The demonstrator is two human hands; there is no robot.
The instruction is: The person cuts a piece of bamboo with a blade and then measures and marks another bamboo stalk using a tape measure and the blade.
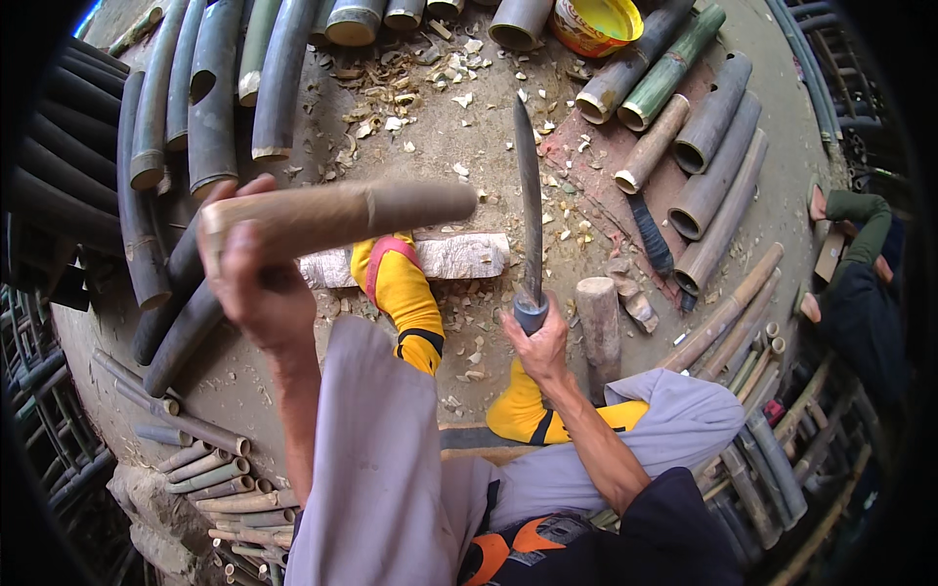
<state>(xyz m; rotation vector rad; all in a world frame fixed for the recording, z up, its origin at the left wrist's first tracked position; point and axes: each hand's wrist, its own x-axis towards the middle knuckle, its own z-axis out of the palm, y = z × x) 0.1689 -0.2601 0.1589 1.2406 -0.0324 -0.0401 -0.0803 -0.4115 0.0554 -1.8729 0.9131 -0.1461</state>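
Observation:
My left hand [256, 293] is raised at the left and grips a short, thick bamboo piece [337, 217], held nearly level. Motion smears the bamboo, whose pale brown side darkens toward its right end. In my right hand [540, 344] is a long knife [531, 210], its dark blade upright and the grey handle wrapped by my fingers. The blade stands apart from the bamboo. Below the bamboo lies a whitish chopping log [459, 256] on the ground. My left foot, in a yellow sock [405, 293] with a red strap, rests against that log.
Wood chips [391, 112] litter the ground ahead. Dark bamboo tubes [215, 93] lie at the far left, more tubes [718, 112] at the far right. A yellow tub [596, 21] stands at the back. A short wooden post [598, 322] is near my right hand. Another person [860, 293] sits at right.

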